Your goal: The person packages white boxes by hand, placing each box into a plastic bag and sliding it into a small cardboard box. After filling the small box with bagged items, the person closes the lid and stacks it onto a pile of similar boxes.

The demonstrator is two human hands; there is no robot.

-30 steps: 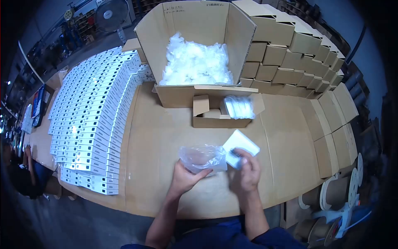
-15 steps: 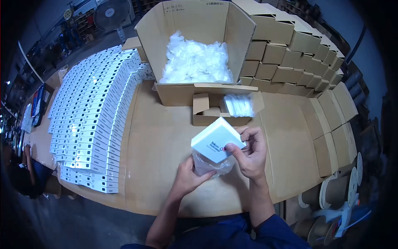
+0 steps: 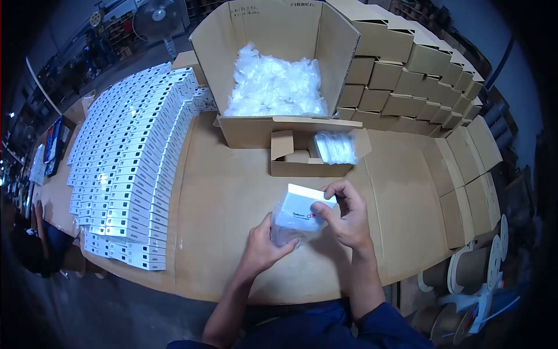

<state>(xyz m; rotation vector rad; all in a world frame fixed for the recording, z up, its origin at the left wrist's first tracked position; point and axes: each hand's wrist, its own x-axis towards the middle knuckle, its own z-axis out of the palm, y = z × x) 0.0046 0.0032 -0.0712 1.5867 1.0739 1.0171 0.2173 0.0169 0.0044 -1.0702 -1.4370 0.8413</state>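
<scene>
Centrally, a white box [image 3: 302, 210] was held tilted above the worktop [image 3: 215, 198], nearer its near edge than its far one, with the lower part apparently inside the mouth of a clear plastic bag [image 3: 283, 235]. The step in hand was judged to be bagging, with the box only partly enclosed. The next move appeared to call for a straight push deeper into the film, with the mouth kept spread so that no corner snagged.

The left hand [image 3: 259, 247] was partly closed around the bag's left side, its thumb along the lower part. The right hand [image 3: 350, 216] had the box's right end pinched, thumb on the printed face and fingers curled at the upper edge; box and bag thus lay between the hands. Beyond them stood a small open carton [image 3: 311, 170]; a stack of white boxes [image 3: 125, 174] occupied the worktop's left side.
</scene>
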